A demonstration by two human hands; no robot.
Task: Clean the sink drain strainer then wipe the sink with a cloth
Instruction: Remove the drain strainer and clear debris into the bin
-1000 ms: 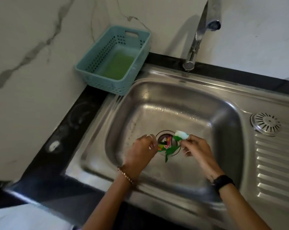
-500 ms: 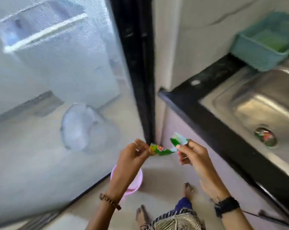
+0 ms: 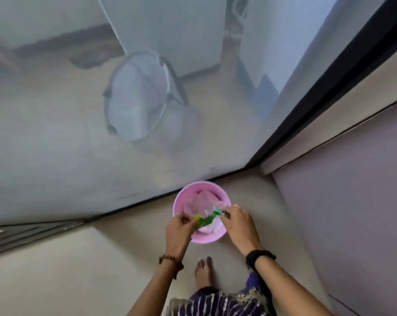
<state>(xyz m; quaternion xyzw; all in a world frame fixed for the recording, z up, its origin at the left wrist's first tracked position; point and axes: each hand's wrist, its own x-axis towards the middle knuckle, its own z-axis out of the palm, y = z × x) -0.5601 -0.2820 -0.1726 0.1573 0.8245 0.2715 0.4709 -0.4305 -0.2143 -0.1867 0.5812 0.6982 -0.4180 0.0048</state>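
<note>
Over the pink bin (image 3: pixel 188 238) on the floor, both hands now hold the green wrapper scraps (image 3: pixel 205 218) that a second ago sat at the sink drain; the left hand (image 3: pixel 178 229) pinches one end, the right hand (image 3: pixel 237 221) the other. The sink and strainer have dropped out of view, so debris removal looks nearly finished, with wiping not yet begun.
</note>
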